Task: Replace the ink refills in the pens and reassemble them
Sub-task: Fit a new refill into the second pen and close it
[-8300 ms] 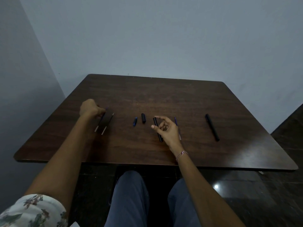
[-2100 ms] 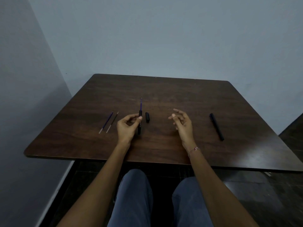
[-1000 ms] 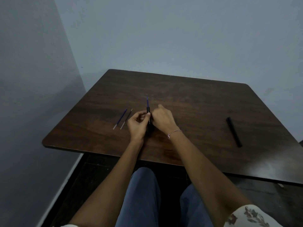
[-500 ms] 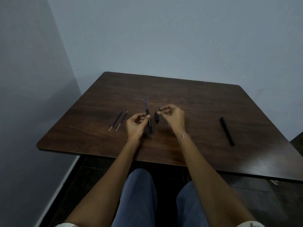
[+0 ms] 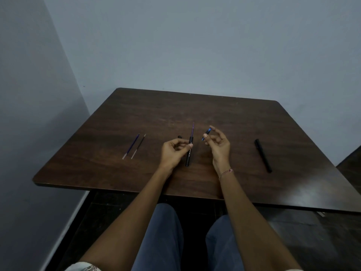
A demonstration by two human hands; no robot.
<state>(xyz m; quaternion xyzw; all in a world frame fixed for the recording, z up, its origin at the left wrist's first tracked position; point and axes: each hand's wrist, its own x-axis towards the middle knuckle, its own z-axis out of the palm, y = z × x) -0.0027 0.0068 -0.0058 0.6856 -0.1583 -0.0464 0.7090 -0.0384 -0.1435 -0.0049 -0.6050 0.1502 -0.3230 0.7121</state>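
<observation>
My left hand pinches a black pen barrel near its upper end, held upright above the table. A thin blue refill sticks out of the barrel's top. Just to the right, my right hand pinches a small blue tip piece between thumb and fingers, a short gap from the refill. A small black cap lies on the table behind my left hand. Two loose refills lie side by side at the left.
An assembled black pen lies at the right of the dark wooden table. Grey walls close in at the back and left. The table's front edge runs just above my knees.
My right hand has lifted the blue tip piece off the table and drawn it right of the refill. The left hand keeps the barrel upright.
</observation>
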